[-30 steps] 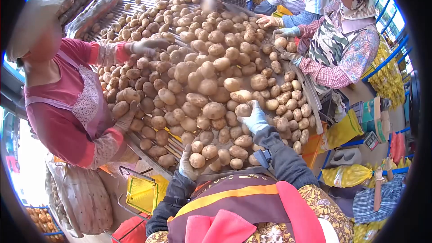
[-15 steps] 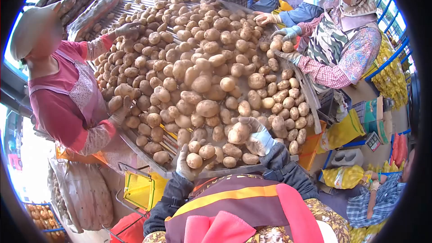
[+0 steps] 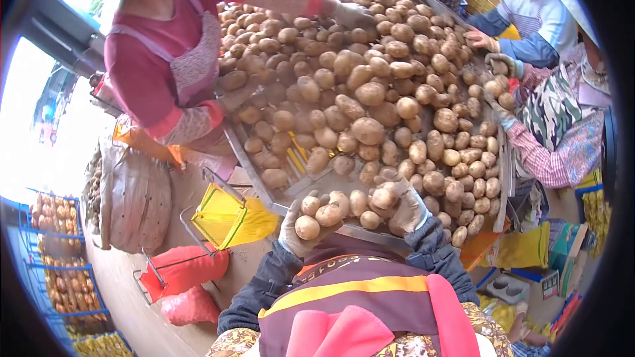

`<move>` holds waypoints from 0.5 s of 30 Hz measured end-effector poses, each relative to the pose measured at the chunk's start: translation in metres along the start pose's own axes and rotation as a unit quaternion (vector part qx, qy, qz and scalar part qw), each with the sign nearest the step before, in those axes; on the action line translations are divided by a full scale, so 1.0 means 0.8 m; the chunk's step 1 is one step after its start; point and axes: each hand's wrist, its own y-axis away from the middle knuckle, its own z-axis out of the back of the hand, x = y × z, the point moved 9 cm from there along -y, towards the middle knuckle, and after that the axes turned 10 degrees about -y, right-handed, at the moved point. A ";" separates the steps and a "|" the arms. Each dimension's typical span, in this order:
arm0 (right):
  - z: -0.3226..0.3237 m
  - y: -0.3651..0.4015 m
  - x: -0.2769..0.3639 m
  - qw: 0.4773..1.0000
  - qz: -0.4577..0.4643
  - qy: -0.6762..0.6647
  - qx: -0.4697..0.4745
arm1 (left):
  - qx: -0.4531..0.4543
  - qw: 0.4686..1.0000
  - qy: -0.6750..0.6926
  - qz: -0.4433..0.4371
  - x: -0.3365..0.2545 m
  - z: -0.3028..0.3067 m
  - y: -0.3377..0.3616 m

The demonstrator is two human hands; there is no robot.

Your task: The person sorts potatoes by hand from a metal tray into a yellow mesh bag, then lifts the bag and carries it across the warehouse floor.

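Near the front edge of the metal sorting table, my gloved left hand is cupped around several potatoes. My gloved right hand is curled around a potato at the table's front edge, with more potatoes touching it. Between my hands lie a few potatoes. A large heap of brown potatoes covers the table beyond them.
A person in a pink top works at the left; others stand at the far side and right. A yellow mesh bag hangs on a frame at the lower left, beside red sacks. A large woven sack stands behind.
The view has turned left. My left hand now cups more potatoes, and my right hand has come down nearer the front edge. The person in pink has reached farther over the heap.
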 end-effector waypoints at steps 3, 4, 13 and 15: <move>0.008 -0.010 -0.009 0.997 0.022 0.036 -0.064 | 0.022 0.999 0.043 -0.011 -0.022 0.015 0.006; -0.003 -0.009 -0.009 0.994 0.031 0.055 -0.092 | 0.011 0.999 0.038 -0.017 -0.031 0.025 0.007; -0.040 -0.050 -0.082 0.982 0.049 0.127 -0.130 | 0.044 0.982 0.140 -0.116 -0.181 0.097 0.058; -0.057 -0.069 -0.116 0.977 0.042 0.157 -0.138 | 0.036 0.974 0.117 -0.188 -0.235 0.130 0.096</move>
